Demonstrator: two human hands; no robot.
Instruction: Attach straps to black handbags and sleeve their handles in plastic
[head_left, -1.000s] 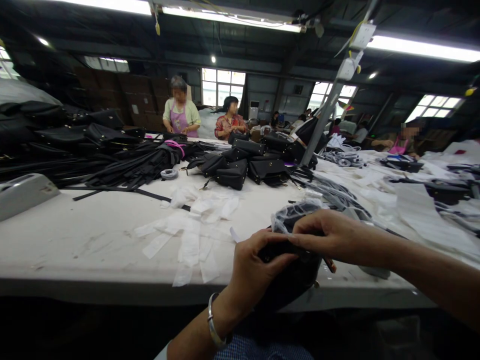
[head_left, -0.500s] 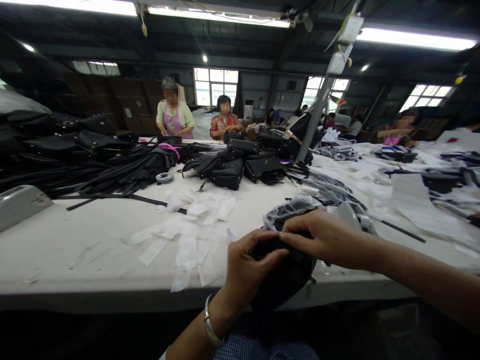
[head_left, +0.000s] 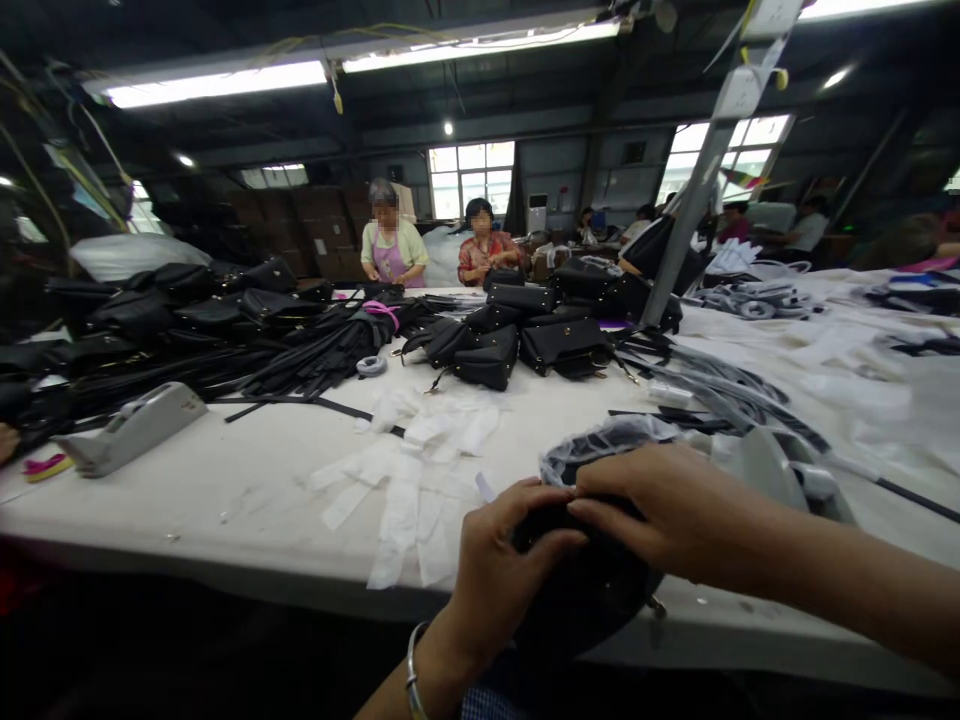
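A black bag (head_left: 592,590) rests at the front edge of the table, held between both hands. My left hand (head_left: 510,560) is closed on its near left side, thumb and fingers pinching the black material. From the right, my right hand (head_left: 660,500) pinches the upper edge, its fingertips close to those of the left. Clear plastic wrap (head_left: 600,440) covers a looped part, probably the handle, just behind the fingers. A small metal fitting (head_left: 657,606) shows at the bag's lower right. What lies right under the fingertips is hidden.
Strips of white tissue (head_left: 412,480) lie left of the bag. Tape dispensers stand at left (head_left: 135,430) and right (head_left: 780,470). Black bags (head_left: 487,350) and black straps (head_left: 315,350) pile up behind. A metal post (head_left: 690,220) rises at right. Two co-workers (head_left: 390,245) work across the table.
The camera view has turned left, bringing the left tape dispenser fully into sight. Both hands keep their pinch on the bag, with the right fingers shifted slightly.
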